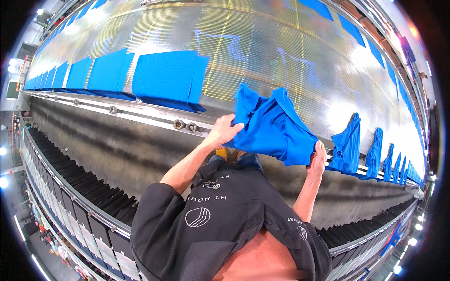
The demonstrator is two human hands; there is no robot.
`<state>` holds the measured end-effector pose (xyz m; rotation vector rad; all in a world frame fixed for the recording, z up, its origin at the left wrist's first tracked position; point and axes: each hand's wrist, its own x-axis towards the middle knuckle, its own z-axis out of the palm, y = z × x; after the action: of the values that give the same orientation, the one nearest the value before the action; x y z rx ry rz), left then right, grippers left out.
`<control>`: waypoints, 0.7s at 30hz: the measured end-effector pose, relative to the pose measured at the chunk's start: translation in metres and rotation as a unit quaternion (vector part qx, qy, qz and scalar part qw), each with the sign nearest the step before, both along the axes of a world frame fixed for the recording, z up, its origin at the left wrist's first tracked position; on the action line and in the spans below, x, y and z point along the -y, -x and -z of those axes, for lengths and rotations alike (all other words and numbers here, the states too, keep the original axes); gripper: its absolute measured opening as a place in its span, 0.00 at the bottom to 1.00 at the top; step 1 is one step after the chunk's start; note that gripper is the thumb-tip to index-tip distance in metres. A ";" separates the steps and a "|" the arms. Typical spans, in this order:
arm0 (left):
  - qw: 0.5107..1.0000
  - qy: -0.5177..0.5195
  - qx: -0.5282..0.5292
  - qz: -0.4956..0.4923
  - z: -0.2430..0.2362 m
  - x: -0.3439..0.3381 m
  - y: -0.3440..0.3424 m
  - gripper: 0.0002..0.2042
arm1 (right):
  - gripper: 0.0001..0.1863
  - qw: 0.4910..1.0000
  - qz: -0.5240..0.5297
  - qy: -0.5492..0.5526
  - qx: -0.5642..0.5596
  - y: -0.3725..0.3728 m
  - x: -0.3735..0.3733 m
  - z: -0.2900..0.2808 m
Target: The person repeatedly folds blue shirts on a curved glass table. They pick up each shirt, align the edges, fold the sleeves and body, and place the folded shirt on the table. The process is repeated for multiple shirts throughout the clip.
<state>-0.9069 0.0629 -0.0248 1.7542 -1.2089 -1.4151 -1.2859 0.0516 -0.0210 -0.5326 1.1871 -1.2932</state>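
Note:
A rumpled blue fabric piece (274,124) is held by its two lower corners over the near edge of a long metal table (220,28). My left hand (225,129) grips its left side, thumb on the cloth. My right hand (316,154) grips its lower right corner. The cloth's upper part reaches over the table top, which carries yellow line grids and pale blue outlines. Just left of the cloth, a flat blue piece (166,79) lies on the table.
Flat blue pieces (105,72) line the table leftward; crumpled ones (347,145) hang along the right. A rail with bolts (112,109) edges the table. Behind me stands a long rack of black panels (79,182) above a dark floor walkway (117,140). Blue pieces (351,28) also line the far side.

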 end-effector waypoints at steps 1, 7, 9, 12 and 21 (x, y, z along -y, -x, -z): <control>0.996 0.001 0.087 0.000 -0.001 0.003 -0.008 0.24 | 0.09 1.000 -0.001 -0.008 0.001 0.004 0.007 0.006; 0.859 0.005 0.490 -0.147 0.027 0.020 -0.075 0.40 | 0.09 0.999 -0.023 -0.035 0.034 0.029 0.038 0.041; 0.867 -0.108 0.476 -0.098 0.038 0.018 -0.082 0.42 | 0.08 0.997 -0.050 -0.042 0.037 0.035 0.043 0.047; 0.876 -0.104 0.465 -0.076 0.048 0.011 -0.065 0.44 | 0.07 0.996 -0.050 -0.052 0.043 0.040 0.049 0.051; 0.857 -0.009 0.511 -0.068 0.020 0.011 -0.011 0.24 | 0.09 0.995 -0.092 -0.048 -0.010 0.044 0.067 0.047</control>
<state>-0.8960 0.0517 -0.0448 2.6483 -1.4820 -0.3125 -1.3300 -0.0159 -0.0678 -0.5725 1.1824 -1.0711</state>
